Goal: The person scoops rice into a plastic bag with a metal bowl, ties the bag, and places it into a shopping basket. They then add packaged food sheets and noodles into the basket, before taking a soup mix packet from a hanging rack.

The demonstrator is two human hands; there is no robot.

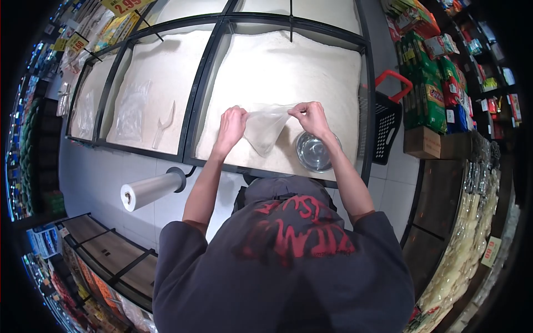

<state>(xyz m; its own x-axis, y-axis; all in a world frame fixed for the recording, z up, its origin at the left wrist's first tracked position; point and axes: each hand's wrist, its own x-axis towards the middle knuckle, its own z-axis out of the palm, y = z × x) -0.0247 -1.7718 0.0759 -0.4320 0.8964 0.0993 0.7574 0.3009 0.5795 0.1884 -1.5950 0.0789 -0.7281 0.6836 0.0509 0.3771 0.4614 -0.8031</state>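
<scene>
A black, rectangular, hard-framed bin point(203, 83) holds pale loose goods, too fine to identify. Beyond its right edge stands a black perforated plastic basket point(387, 130) with a red handle; outside its front-left corner hangs a thick cylindrical roll point(149, 190) of translucent plastic. A thin, translucent plastic bag point(265, 130) hangs slack above the bin's front half, midway between the side edges. A round, clear bowl point(314, 152) rests near the front-right corner. The left hand point(232, 125) pinches the bag's upper left, fingers curled; the right hand point(312, 118) grips its upper right between thumb and fingertips. Spreading the bag appears under way; the next move seemingly calls for parting its top layers.
</scene>
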